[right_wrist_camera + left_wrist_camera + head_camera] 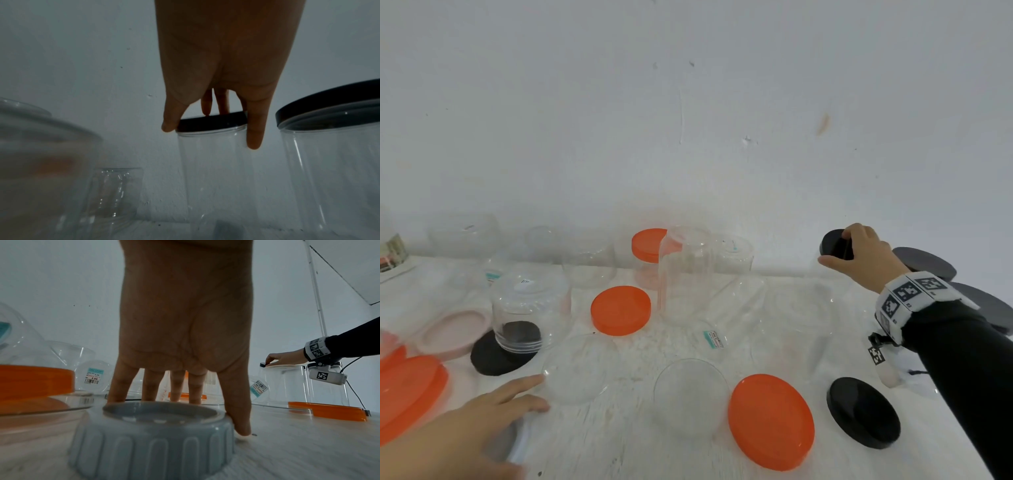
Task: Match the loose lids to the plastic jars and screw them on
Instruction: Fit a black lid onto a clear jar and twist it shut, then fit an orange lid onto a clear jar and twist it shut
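At the back right, my right hand (pixel 835 248) grips a small black lid (pixel 830 241) that sits on top of a tall clear jar (pixel 213 170). Its thumb is on one side of the lid (pixel 211 124) and its fingers on the other. At the front left, my left hand (pixel 541 394) lies with straight fingers over a grey-blue ribbed lid (pixel 152 447) on the table. The thumb (pixel 240 418) touches the lid's side, and the fingertips are hidden behind its far rim. In the head view this lid (pixel 515 442) is mostly hidden under the palm.
Loose orange lids (pixel 620 310) (pixel 770 421) (pixel 410 390), a black lid (pixel 863 411) and a pink lid (pixel 453 330) lie among several clear jars, some upside down. One upturned jar (pixel 530 308) stands on a black lid. Dark-lidded jars (pixel 924 262) stand right of my right hand.
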{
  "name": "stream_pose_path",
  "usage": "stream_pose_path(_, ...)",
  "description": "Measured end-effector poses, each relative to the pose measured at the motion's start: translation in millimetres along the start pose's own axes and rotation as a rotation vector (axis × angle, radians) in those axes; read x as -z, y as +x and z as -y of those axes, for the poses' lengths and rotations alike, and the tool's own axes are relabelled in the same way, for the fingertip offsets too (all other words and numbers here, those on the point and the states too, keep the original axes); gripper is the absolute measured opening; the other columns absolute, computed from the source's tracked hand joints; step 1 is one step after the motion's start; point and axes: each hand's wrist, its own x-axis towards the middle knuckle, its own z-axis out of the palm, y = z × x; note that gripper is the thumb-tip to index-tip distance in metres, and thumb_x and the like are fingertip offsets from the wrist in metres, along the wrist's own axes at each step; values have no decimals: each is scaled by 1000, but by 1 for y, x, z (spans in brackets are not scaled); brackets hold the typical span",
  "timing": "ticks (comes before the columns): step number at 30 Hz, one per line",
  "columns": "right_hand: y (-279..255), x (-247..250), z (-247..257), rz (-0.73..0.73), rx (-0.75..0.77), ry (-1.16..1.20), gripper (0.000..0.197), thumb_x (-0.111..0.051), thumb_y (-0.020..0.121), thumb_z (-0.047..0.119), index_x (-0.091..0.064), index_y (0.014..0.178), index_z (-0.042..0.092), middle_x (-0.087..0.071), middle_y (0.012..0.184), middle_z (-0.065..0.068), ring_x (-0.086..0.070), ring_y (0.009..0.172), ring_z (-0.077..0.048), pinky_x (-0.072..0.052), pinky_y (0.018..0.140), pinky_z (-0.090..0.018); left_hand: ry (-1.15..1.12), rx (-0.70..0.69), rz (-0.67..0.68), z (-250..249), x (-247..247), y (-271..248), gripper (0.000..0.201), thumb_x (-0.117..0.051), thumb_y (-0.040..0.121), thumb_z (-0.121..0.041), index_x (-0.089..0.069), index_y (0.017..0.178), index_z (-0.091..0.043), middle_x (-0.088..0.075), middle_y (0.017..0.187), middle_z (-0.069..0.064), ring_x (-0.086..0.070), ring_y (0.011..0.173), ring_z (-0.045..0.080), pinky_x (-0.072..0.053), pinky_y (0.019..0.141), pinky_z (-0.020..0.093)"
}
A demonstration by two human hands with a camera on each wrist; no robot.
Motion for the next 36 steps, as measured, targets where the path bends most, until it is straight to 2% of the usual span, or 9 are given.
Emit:
stream_pose_path(4,2,1,6,-8,-4,-93,60,-58,92,43,-40,135,6,-37,138,-15,-41,116,-42,-35,87,-40,-47,22,-51,7,-4,-3,94,-69,43,-79,2,103,-88,40,123,-48,-37,131,-5,-35,107,26)
stream_pose_path(9,2,5,18,10,-35,-289,44,-50,96,41,-50,124,7,-36,130,-13,-36,117,-35,-42,87,-46,48,61,-41,2,0,-5,105,-65,44,-82,19,106,-81,45,121,-46,-29,132,-11,-33,106,19)
stream_pose_path(12,4,6,20,77,-33,-328,51,-50,96,44,-43,133,10,-37,139,-10,-36,124,-34,-40,93,-49,119,78,-7,-6,8,-8,98,-60,45,-85,11,112,-84,2,142,-50,-27,132,-11,-33,107,20)
stream_pose_path(14,4,6,20,100,-41,-315,58,-51,96,45,-35,140,10,-37,144,-9,-37,127,-34,-38,96,-50,160,89,-2,-15,12,-10,80,-52,45,-88,-22,119,-80,5,141,-41,-25,131,-14,-32,107,17)
stream_pose_path(20,2,6,23,177,-59,-353,64,-48,95,50,-31,144,12,-28,153,-6,-31,133,-34,-37,100,-51,283,53,-9,-73,27,-9,59,-36,58,-87,-28,112,-65,-15,122,-51,-26,116,-22,-29,100,7)
stream_pose_path(23,-6,7,33,203,-5,-403,67,-46,94,56,-32,144,14,-19,156,-4,-22,139,-34,-31,104,-54,284,-21,-48,-108,33,4,56,-48,82,-71,-32,132,-53,-27,130,-43,-30,122,-17,-30,101,10)
stream_pose_path(29,-39,5,61,526,138,-253,97,-38,75,82,-28,150,22,-26,156,-1,-31,140,-25,-28,113,-44,259,-111,82,-164,28,48,74,-54,88,-59,-20,150,-35,-28,151,-19,-32,135,4,-32,110,27)
stream_pose_path(33,-61,4,67,653,141,-235,111,-45,63,90,-17,152,30,-27,153,6,-43,122,-16,-46,80,-29,281,-141,175,-187,13,67,91,-58,85,-61,-12,154,-24,-21,156,-6,-31,138,16,-33,111,34)
stream_pose_path(36,-71,5,65,649,133,-267,118,-58,61,86,-7,153,33,-23,152,7,-42,111,-13,-46,84,-30,345,-118,207,-198,3,73,102,-62,81,-64,-8,154,-18,-13,158,5,-26,141,24,-32,112,41)
